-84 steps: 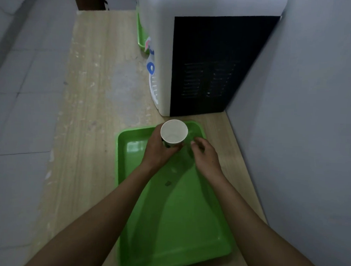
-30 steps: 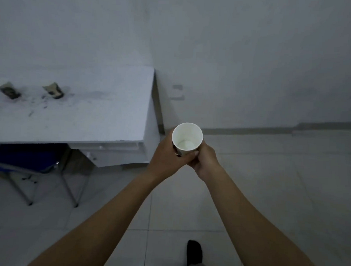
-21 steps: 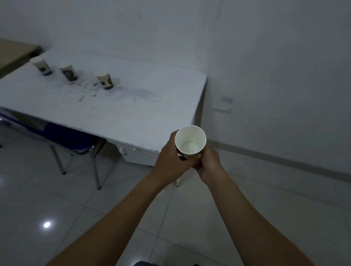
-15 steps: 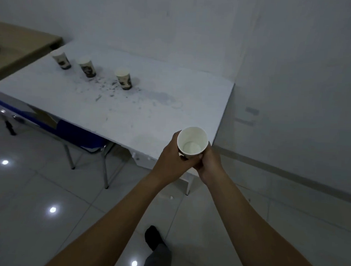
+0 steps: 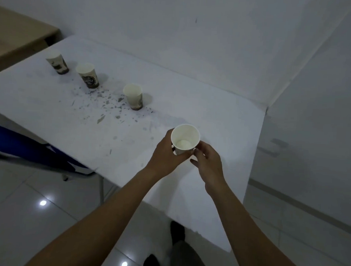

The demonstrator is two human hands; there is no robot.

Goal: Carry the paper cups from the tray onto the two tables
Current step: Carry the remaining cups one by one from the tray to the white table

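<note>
three printed cups stood upright in a loose row on the white counter (image 5: 192, 105): far cup (image 5: 57, 63) near the left end, middle cup (image 5: 87, 75) just beside it, near cup (image 5: 133, 96) further right, apart from the pair. grey specks (image 5: 103, 103) lay scattered on the top between and in front of them.

a fourth paper cup (image 5: 185, 139) was held upright in the air above the counter's right part, mouth toward the camera, inside white.

left hand (image 5: 165, 154): fingers curled round the cup's wall from the left, gripping it.

right hand (image 5: 208, 161): just beside the cup's lower right side, fingers loosely bent. could not tell whether they touched or held the cup.

both forearms were bare, reaching in from the bottom edge.

wooden counter (image 5: 18, 35) at upper left, beside the white one's far end. blue chair (image 5: 19, 144) sat under the white counter's left side. glossy tiled floor (image 5: 26, 216) below, with bright light spots. dark shoe (image 5: 177, 230) showed by the counter's near edge. plain pale wall (image 5: 215, 34) behind.
</note>
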